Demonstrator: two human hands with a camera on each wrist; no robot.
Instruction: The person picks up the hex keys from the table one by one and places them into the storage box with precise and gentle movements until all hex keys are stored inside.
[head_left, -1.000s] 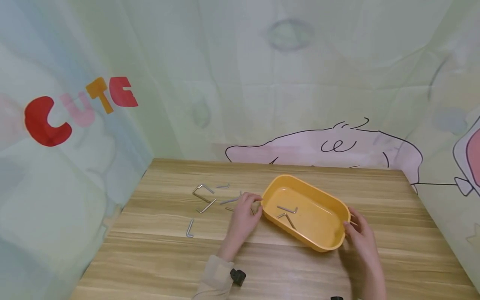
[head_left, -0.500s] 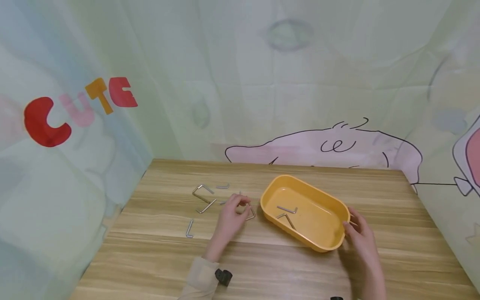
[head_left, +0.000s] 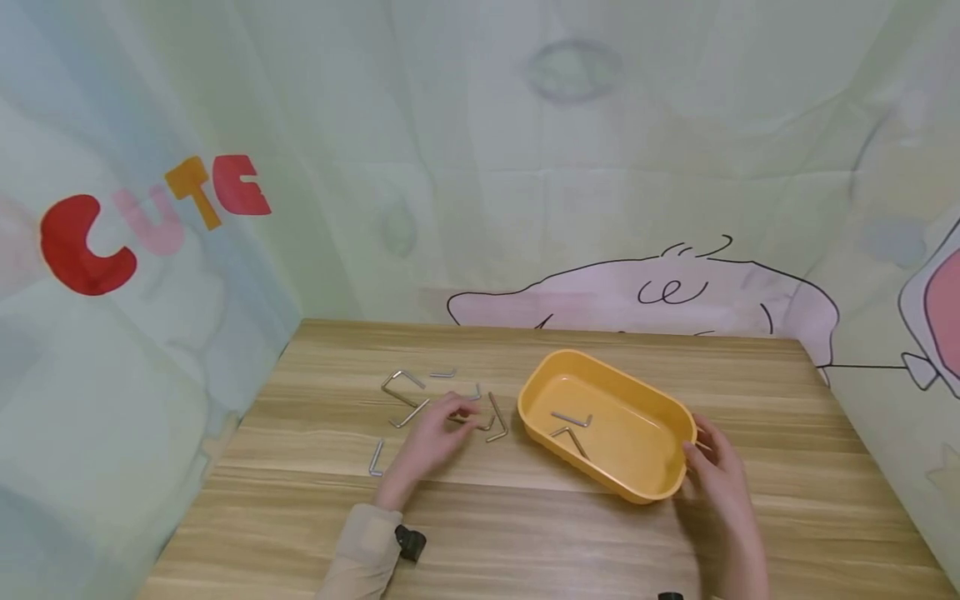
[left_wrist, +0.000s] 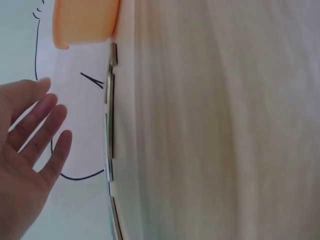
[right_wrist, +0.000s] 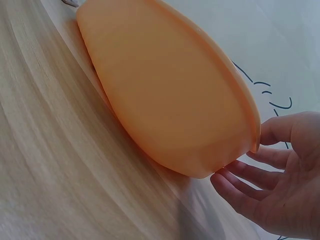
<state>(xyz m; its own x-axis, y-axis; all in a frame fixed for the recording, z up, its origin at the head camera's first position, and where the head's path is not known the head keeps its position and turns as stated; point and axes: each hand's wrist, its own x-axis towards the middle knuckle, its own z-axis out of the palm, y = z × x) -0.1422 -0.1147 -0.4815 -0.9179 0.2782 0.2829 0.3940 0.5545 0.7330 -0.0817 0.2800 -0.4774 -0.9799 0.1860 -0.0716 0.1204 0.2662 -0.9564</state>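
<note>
My left hand hovers over the wooden table among several L-shaped hex keys, its fingers loosely bent and holding nothing. In the left wrist view the same hand has its fingers spread. Just right of its fingertips lies a bronze-toned hex key. My right hand holds the right end of a yellow-orange plastic tray, the thumb at the rim and the fingers against the end wall, as the right wrist view shows of the hand. Inside the tray are a silver hex key and a bronze one.
Other hex keys lie left of my left hand: a silver one nearest me, a bronze one further back and a short one near the far side. A printed curtain rises behind the table's far edge.
My left hand has let go of the tray's left end and moved left over the hex keys, uncovering a bronze one beside the tray. The right hand and the tray stay in place.
</note>
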